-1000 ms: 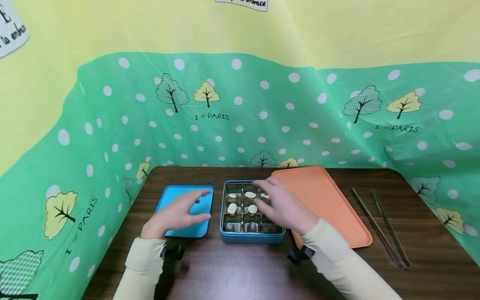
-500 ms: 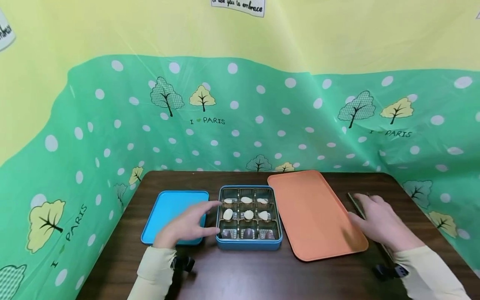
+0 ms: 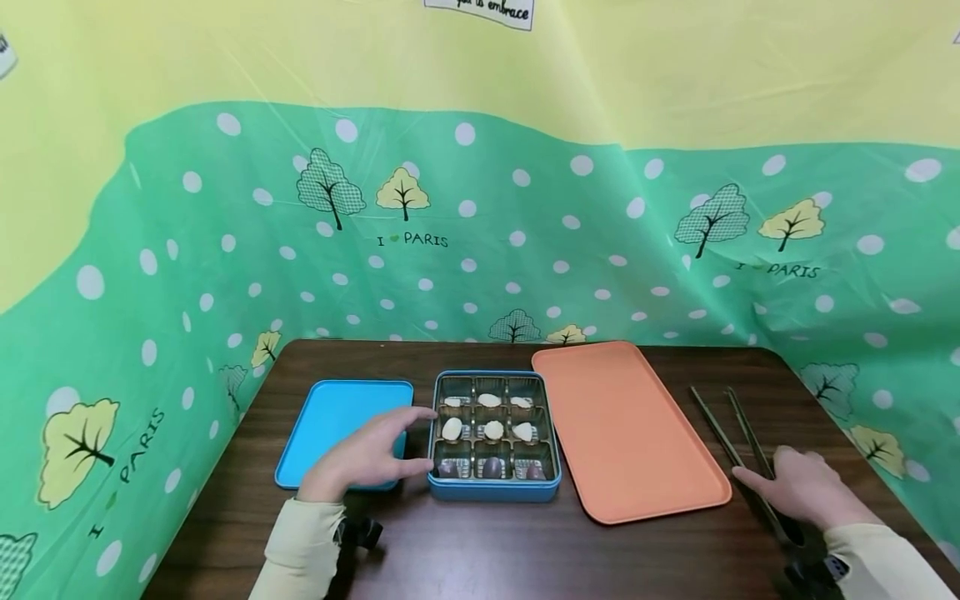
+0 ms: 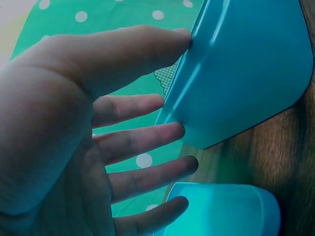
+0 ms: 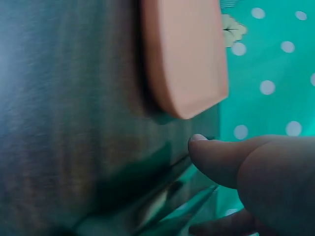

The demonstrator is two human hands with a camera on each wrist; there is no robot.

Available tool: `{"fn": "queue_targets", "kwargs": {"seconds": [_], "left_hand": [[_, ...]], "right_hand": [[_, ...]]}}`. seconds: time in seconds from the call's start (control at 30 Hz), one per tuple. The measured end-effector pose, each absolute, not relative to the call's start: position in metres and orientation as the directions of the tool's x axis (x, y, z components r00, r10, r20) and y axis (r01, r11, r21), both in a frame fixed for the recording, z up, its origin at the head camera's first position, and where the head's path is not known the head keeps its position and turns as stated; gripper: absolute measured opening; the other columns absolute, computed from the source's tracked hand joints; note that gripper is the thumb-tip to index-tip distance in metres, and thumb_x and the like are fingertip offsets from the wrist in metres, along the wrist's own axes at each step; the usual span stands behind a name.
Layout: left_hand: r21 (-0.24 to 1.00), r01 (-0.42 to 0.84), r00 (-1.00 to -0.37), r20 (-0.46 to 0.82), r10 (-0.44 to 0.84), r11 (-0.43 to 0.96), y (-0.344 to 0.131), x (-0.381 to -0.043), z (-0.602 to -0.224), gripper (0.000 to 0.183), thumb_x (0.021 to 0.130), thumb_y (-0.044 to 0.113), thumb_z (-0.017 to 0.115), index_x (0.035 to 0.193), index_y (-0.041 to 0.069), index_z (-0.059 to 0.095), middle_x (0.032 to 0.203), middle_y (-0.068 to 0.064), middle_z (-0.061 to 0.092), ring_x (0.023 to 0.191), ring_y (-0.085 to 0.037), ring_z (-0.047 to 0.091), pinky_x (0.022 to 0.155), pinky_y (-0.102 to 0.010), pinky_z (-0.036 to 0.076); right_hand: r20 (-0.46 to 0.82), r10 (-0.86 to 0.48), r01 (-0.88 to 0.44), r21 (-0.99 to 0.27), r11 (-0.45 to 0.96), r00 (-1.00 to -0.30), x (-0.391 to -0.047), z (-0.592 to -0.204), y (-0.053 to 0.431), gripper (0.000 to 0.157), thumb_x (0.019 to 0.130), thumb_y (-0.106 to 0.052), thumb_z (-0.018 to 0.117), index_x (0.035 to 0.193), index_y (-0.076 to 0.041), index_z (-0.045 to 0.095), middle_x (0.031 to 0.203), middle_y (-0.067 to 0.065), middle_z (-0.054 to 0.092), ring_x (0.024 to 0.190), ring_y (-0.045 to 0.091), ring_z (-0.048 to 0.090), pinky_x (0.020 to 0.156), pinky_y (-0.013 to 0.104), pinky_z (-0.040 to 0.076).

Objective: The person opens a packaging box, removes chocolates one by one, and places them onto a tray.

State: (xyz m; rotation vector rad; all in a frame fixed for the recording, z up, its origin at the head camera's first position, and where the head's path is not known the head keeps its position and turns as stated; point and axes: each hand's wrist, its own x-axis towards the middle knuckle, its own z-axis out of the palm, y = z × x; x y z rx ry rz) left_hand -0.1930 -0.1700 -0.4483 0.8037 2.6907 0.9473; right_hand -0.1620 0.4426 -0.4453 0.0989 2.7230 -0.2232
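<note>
Between box (image 3: 495, 492) and tongs (image 3: 716, 427) — orange tray (image 3: 630, 433); left hand (image 3: 366, 454), right hand (image 3: 808, 489) — fingers apart.

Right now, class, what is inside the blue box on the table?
The blue box holds a nine-compartment insert: white pieces in its back and middle rows, dark pieces in its front row. Anything beneath the insert is hidden.

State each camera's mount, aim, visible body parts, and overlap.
Head: worn there, faces forward-down over square blue compartmented box; shows left hand, right hand, cream sleeves.
Left wrist: worn there, faces box's side; shows left hand.
Right wrist: worn there, faces flat orange tray, long metal tongs; shows right hand.
Head and left wrist share the box.
</note>
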Motion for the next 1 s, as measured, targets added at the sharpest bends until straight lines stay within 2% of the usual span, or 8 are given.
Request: {"fn": "queue_targets", "kwargs": {"seconds": [0.13, 0.23, 0.3, 0.5, 0.63, 0.77, 0.9, 1.0], "left_hand": [[0.630, 0.435, -0.837, 0.019, 0.547, 0.643, -0.171, -0.192, -0.449, 0.067, 0.095, 0.036, 0.079, 0.149, 0.008, 0.055, 0.148, -0.011, 0.059, 0.135, -0.036, 0.057, 0.110, -0.057, 0.046], [0.633, 0.430, -0.839, 0.018, 0.543, 0.643, -0.171, -0.192, -0.450, 0.067, 0.094, 0.036, 0.080, 0.150, 0.008, 0.055, 0.149, -0.011, 0.058, 0.136, -0.036, 0.056, 0.110, -0.058, 0.045], [0.635, 0.426, -0.841, 0.016, 0.540, 0.645, -0.172, -0.192, -0.450, 0.067, 0.094, 0.037, 0.080, 0.150, 0.008, 0.055, 0.149, -0.011, 0.058, 0.137, -0.036, 0.055, 0.110, -0.058, 0.045], [0.639, 0.425, -0.840, 0.015, 0.543, 0.641, -0.172, -0.193, -0.450, 0.068, 0.094, 0.037, 0.080, 0.150, 0.008, 0.054, 0.150, -0.011, 0.058, 0.138, -0.035, 0.054, 0.111, -0.058, 0.044], [0.646, 0.429, -0.835, 0.017, 0.550, 0.631, -0.172, -0.193, -0.450, 0.069, 0.094, 0.037, 0.079, 0.150, 0.006, 0.053, 0.150, -0.011, 0.057, 0.138, -0.035, 0.054, 0.111, -0.057, 0.044], [0.651, 0.430, -0.832, 0.017, 0.554, 0.625, -0.172, -0.194, -0.451, 0.069, 0.094, 0.036, 0.079, 0.151, 0.005, 0.053, 0.150, -0.012, 0.057, 0.137, -0.036, 0.056, 0.110, -0.057, 0.045], [0.658, 0.426, -0.832, 0.016, 0.555, 0.620, -0.172, -0.194, -0.451, 0.069, 0.094, 0.035, 0.080, 0.150, 0.005, 0.053, 0.150, -0.012, 0.058, 0.134, -0.036, 0.057, 0.109, -0.056, 0.047], [0.663, 0.424, -0.832, 0.016, 0.555, 0.617, -0.172, -0.195, -0.451, 0.069, 0.094, 0.034, 0.080, 0.150, 0.005, 0.053, 0.149, -0.012, 0.058, 0.133, -0.036, 0.058, 0.108, -0.055, 0.047]], "right_hand": [[-0.370, 0.024, 0.080, -0.137, 0.987, -0.929, -0.160, -0.454, 0.443, 0.103, 0.102, -0.062, 0.056, 0.120, 0.038, 0.038, 0.109, 0.052, 0.055, 0.096, 0.058, 0.064, 0.079, 0.060, 0.055], [-0.351, 0.025, 0.080, -0.143, 0.986, -0.936, -0.159, -0.460, 0.443, 0.098, 0.103, -0.057, 0.058, 0.120, 0.038, 0.038, 0.109, 0.052, 0.055, 0.098, 0.061, 0.062, 0.079, 0.062, 0.054], [-0.340, 0.024, 0.079, -0.148, 0.986, -0.940, -0.159, -0.463, 0.443, 0.092, 0.104, -0.054, 0.058, 0.117, 0.036, 0.042, 0.105, 0.049, 0.057, 0.096, 0.059, 0.063, 0.078, 0.061, 0.055], [-0.322, 0.056, 0.113, -0.162, 0.980, -0.945, -0.157, -0.466, 0.444, 0.063, 0.105, -0.044, 0.057, 0.101, 0.019, 0.055, 0.092, 0.031, 0.061, 0.087, 0.047, 0.065, 0.073, 0.058, 0.054], [-0.317, 0.132, 0.189, -0.158, 0.969, -0.939, -0.152, -0.463, 0.440, 0.060, 0.107, -0.041, 0.050, 0.103, 0.018, 0.045, 0.090, 0.032, 0.061, 0.086, 0.051, 0.065, 0.069, 0.061, 0.052], [-0.295, 0.181, 0.237, -0.167, 0.957, -0.938, -0.144, -0.456, 0.437, 0.059, 0.111, -0.045, 0.041, 0.103, 0.012, 0.034, 0.078, 0.028, 0.061, 0.075, 0.048, 0.066, 0.060, 0.060, 0.049], [-0.216, 0.173, 0.215, -0.187, 0.959, -0.961, -0.139, -0.444, 0.435, 0.070, 0.112, -0.053, 0.032, 0.118, 0.017, 0.030, 0.073, 0.021, 0.061, 0.065, 0.038, 0.063, 0.053, 0.053, 0.046], [-0.081, 0.138, 0.151, -0.186, 0.971, -0.987, -0.136, -0.432, 0.429, 0.072, 0.111, -0.054, 0.036, 0.131, 0.015, 0.029, 0.073, 0.017, 0.062, 0.058, 0.030, 0.059, 0.047, 0.046, 0.041]]}}
